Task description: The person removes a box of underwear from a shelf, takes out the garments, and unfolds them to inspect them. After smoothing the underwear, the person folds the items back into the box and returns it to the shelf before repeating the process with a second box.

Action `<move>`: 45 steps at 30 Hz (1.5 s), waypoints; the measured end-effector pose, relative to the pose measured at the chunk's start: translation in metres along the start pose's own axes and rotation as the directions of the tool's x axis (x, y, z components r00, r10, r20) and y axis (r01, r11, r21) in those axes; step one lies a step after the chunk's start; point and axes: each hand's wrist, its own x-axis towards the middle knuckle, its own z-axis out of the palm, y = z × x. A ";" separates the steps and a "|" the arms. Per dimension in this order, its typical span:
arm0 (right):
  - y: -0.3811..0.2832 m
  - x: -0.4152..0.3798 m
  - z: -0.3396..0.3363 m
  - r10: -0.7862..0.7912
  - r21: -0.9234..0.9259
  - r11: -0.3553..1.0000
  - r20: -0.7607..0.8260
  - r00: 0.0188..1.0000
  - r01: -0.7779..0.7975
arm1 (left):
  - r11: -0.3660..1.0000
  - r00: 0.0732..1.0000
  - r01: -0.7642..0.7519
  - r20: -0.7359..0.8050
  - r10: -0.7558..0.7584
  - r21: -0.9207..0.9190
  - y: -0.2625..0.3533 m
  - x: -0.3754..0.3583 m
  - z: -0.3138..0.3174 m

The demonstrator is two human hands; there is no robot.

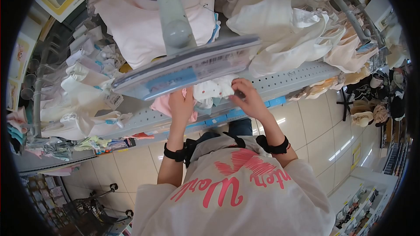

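Note:
My left hand point(180, 103) is closed round a bunched pink cloth garment point(162, 105) at the shelf's front edge. Part of its fingers is hidden behind a clear plastic sign holder point(188, 71). Right beside it lies a crumpled white garment with small reddish dots point(214, 88), with some grey-green cloth point(205, 103) under it. My right hand point(248, 97) has its fingers bent at the right end of the white dotted garment, thumb and fingertips pinching its edge.
Above hang a pale pink top point(144, 22) and white bra tops point(280, 26) on metal rails. More white garments point(83, 100) hang at left. The perforated grey shelf point(280, 78) runs across, with blue label strips point(236, 113). A dark cart point(89, 212) stands on the tiled floor behind me.

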 end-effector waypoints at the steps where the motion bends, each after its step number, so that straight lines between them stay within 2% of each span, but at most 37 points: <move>1: 0.001 0.005 0.000 0.027 0.115 0.993 -0.083 0.996 -0.017 | 1.000 1.000 0.000 -0.001 0.000 0.000 0.001 0.001 -0.003; 2: 0.002 0.010 -0.003 0.026 0.114 0.993 -0.082 0.996 -0.017 | 0.999 0.996 0.045 0.083 -0.042 -0.025 0.003 0.000 -0.008; 3: 0.001 0.017 -0.009 0.219 0.166 0.968 -0.205 0.954 -0.187 | 0.995 0.982 0.090 0.169 -0.081 -0.047 0.008 0.000 -0.011; 4: 0.001 0.024 -0.013 0.404 0.237 0.910 -0.314 0.859 -0.341 | 0.995 0.982 0.089 0.168 -0.080 -0.048 0.014 0.000 -0.014; 5: 0.006 0.032 -0.014 0.402 0.237 0.910 -0.316 0.859 -0.339 | 0.998 0.968 -0.069 0.245 0.063 0.016 0.022 -0.001 -0.018; 6: 0.010 0.041 -0.013 0.431 0.406 0.867 -0.324 0.842 -0.288 | 0.971 0.924 -0.229 0.329 0.195 0.068 0.026 0.000 -0.020; 7: 0.013 0.050 -0.012 0.460 0.562 0.797 -0.326 0.826 -0.222 | 0.970 0.923 -0.232 0.330 0.198 0.067 0.027 0.001 -0.019; 9: 0.010 0.064 -0.005 0.442 0.530 0.813 -0.290 0.849 -0.242 | 0.980 0.937 -0.157 0.331 0.110 0.120 0.027 0.001 -0.018; 11: -0.001 0.072 0.002 0.420 0.495 0.830 -0.251 0.872 -0.258 | 0.984 0.950 -0.134 0.299 0.095 0.114 0.015 0.002 -0.014; 13: -0.031 0.074 0.001 0.364 0.514 0.817 -0.109 0.925 -0.261 | 0.989 0.963 -0.103 0.260 0.071 0.108 0.013 0.002 -0.013; 14: -0.007 0.075 0.011 0.294 0.462 0.841 0.051 0.955 -0.283 | 0.989 0.974 -0.110 0.208 0.086 0.104 0.013 0.002 -0.011; 15: -0.002 0.075 0.012 0.293 0.463 0.840 0.055 0.955 -0.284 | 0.988 0.982 -0.118 0.157 0.101 0.101 0.014 0.001 -0.010; 17: 0.008 0.073 0.010 0.519 0.586 0.590 0.251 0.817 -0.555 | 0.994 0.988 -0.091 0.133 0.083 0.056 0.016 0.001 -0.010; 18: 0.014 0.071 0.001 0.514 0.585 0.592 0.254 0.819 -0.553 | 0.998 0.992 -0.070 0.109 0.069 0.007 0.016 0.002 -0.011; 19: 0.022 0.067 -0.012 0.407 0.748 0.353 0.418 0.812 -0.562 | 0.998 0.992 -0.069 0.104 0.068 0.008 0.016 0.002 -0.011; 20: 0.027 0.063 -0.021 0.252 0.820 0.071 0.535 0.806 -0.567 | 0.997 0.993 -0.079 0.088 0.077 0.014 0.014 0.002 -0.011; 21: 0.029 0.062 -0.025 0.251 0.820 0.072 0.536 0.806 -0.568 | 0.996 0.993 -0.089 0.073 0.088 0.019 0.013 0.002 -0.011; 23: 0.029 0.058 -0.030 0.427 0.508 0.479 0.578 0.695 -0.716 | 0.992 0.991 -0.112 0.076 0.108 0.051 0.008 0.002 -0.010; 24: 0.025 0.056 -0.031 0.428 0.508 0.478 0.577 0.695 -0.716 | 0.987 0.988 -0.135 0.080 0.129 0.084 0.009 0.002 -0.011; 25: 0.019 0.053 -0.033 0.319 0.400 0.723 0.529 0.786 -0.563 | 0.987 0.988 -0.136 0.080 0.130 0.084 0.011 0.002 -0.010; 26: 0.013 0.050 -0.034 0.184 0.262 0.899 0.503 0.845 -0.352 | 0.989 0.987 -0.139 0.086 0.134 0.051 0.014 0.001 -0.010; 27: 0.008 0.046 -0.036 0.184 0.262 0.899 0.504 0.844 -0.352 | 0.990 0.986 -0.140 0.091 0.138 0.019 0.016 0.001 -0.011; 28: 0.003 0.043 -0.037 0.118 0.223 0.934 0.545 0.830 -0.280 | 0.990 0.987 -0.140 0.087 0.137 0.020 0.016 0.002 -0.009; 29: 0.001 0.039 -0.037 0.058 0.187 0.961 0.587 0.807 -0.206 | 0.972 0.974 -0.223 0.065 0.218 0.072 0.015 0.003 -0.008; 30: 0.001 0.037 -0.033 0.102 0.165 0.951 0.629 0.771 -0.260 | 0.945 0.953 -0.303 0.049 0.299 0.125 0.016 0.004 -0.008; 31: -0.001 0.034 -0.029 0.103 0.165 0.951 0.628 0.771 -0.262 | 0.945 0.953 -0.303 0.051 0.299 0.125 0.018 0.003 -0.009; 33: -0.008 0.029 -0.022 0.165 0.235 0.909 0.555 0.816 -0.344 | 0.976 0.976 -0.186 0.137 0.170 0.116 0.024 0.000 -0.012; 34: -0.010 0.030 -0.019 0.166 0.235 0.909 0.555 0.815 -0.345 | 0.976 0.976 -0.186 0.138 0.169 0.116 0.020 -0.001 -0.011; 36: -0.013 0.030 -0.013 0.257 0.118 0.917 0.555 0.791 -0.381 | 0.956 0.961 -0.264 0.121 0.249 0.126 0.009 -0.001 -0.010; 37: -0.017 0.028 -0.012 0.258 0.118 0.917 0.554 0.791 -0.382 | 0.956 0.961 -0.264 0.122 0.249 0.125 0.006 -0.002 -0.009; 39: -0.025 0.025 -0.013 0.145 0.289 0.903 0.495 0.857 -0.319 | 0.968 0.968 -0.232 0.119 0.220 0.100 0.005 -0.002 -0.010; 40: -0.024 0.024 -0.012 0.145 0.289 0.902 0.494 0.857 -0.320 | 0.968 0.968 -0.232 0.120 0.219 0.100 0.006 -0.003 -0.011; 42: -0.019 0.023 -0.008 0.108 0.325 0.909 0.425 0.899 -0.263 | 0.981 0.957 -0.193 0.219 0.192 -0.015 0.013 -0.003 -0.015; 43: -0.010 0.020 -0.005 0.108 0.324 0.909 0.426 0.898 -0.262 | 0.981 0.957 -0.193 0.218 0.192 -0.015 0.015 -0.003 -0.015; 45: 0.006 0.016 -0.003 0.232 0.105 0.946 0.445 0.865 -0.308 | 0.970 0.947 -0.027 0.305 0.102 -0.242 0.019 -0.002 -0.014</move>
